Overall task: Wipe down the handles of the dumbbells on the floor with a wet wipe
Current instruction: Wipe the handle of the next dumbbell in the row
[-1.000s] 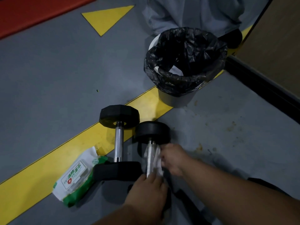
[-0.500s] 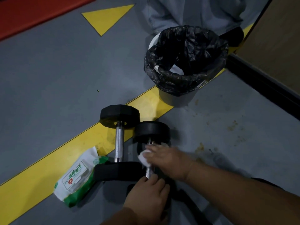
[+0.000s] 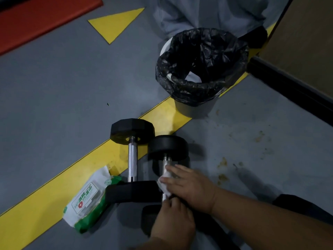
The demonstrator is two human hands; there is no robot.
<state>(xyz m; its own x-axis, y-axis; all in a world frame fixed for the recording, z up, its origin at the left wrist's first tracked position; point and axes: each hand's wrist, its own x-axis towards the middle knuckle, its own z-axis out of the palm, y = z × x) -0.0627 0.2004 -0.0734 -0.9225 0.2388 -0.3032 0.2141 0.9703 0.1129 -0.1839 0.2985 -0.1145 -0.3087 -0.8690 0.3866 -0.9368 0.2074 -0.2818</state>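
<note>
Two black dumbbells with metal handles lie side by side on the grey floor. The left dumbbell point(image 3: 132, 159) lies untouched, its handle bare. My right hand point(image 3: 191, 186) wraps a white wet wipe point(image 3: 164, 184) around the handle of the right dumbbell point(image 3: 167, 147), covering most of the bar. My left hand point(image 3: 173, 226) rests over the near weight of that dumbbell and hides it; its fingers curl down over it.
A green and white wet-wipe pack point(image 3: 86, 197) lies left of the dumbbells on the yellow floor line point(image 3: 45, 192). A bin with a black liner point(image 3: 200, 73) stands behind them. A person's grey trouser legs point(image 3: 207, 13) are beyond it. A dark skirting edge point(image 3: 292, 91) runs on the right.
My right hand has slid the wipe down the right dumbbell's handle toward me, after moving over the bar from its right side. My left hand stays on the near weight.
</note>
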